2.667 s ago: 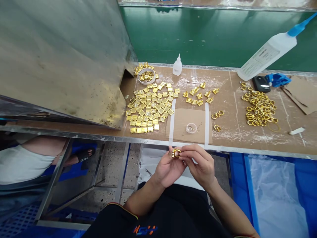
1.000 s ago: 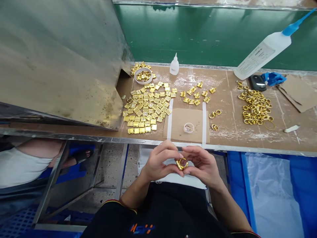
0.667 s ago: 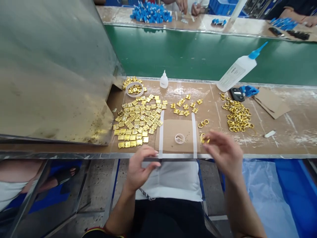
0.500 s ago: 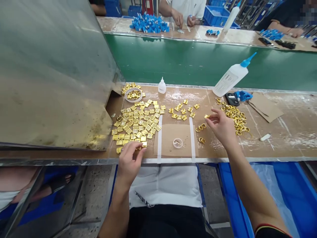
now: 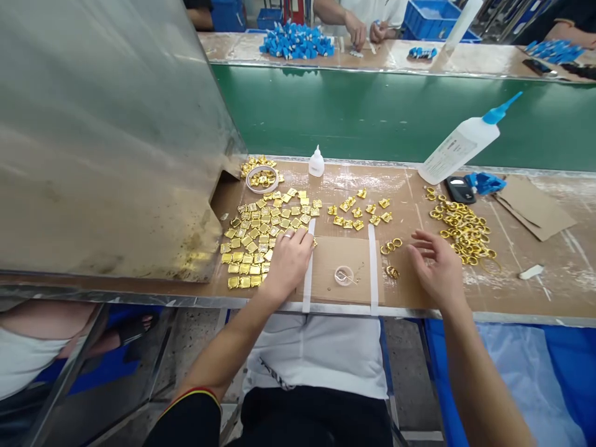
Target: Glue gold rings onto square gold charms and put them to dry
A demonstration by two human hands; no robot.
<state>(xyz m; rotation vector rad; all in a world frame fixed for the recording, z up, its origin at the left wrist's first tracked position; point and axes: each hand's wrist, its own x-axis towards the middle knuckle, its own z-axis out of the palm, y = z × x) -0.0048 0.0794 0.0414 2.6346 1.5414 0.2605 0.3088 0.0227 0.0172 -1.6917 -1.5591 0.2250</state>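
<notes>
My left hand [image 5: 291,261] is over the right edge of the spread of gold square pieces [image 5: 254,233], fingers together, with a bit of gold at its fingertips beside the white tape strip. What it grips is mostly hidden. My right hand [image 5: 437,267] hovers with fingers apart and nothing in it, between a few gold rings [image 5: 391,246] and the larger ring pile [image 5: 465,230]. Several gold pieces [image 5: 357,212] lie behind the cardboard pad [image 5: 326,261]. On the pad sits a small clear dish [image 5: 343,275] with a thin stick in it.
A metal housing [image 5: 112,136] fills the left. A small white bottle [image 5: 316,162], a tape roll [image 5: 262,179], a large tilted bottle [image 5: 459,149] and a black device [image 5: 460,190] stand or lie at the back. Beyond the green panel [image 5: 372,112], other people's hands work.
My left hand has moved right and away from me, toward the pad. My right hand has opened, and the gold piece at its fingertips is gone from them. The view has shifted slightly.
</notes>
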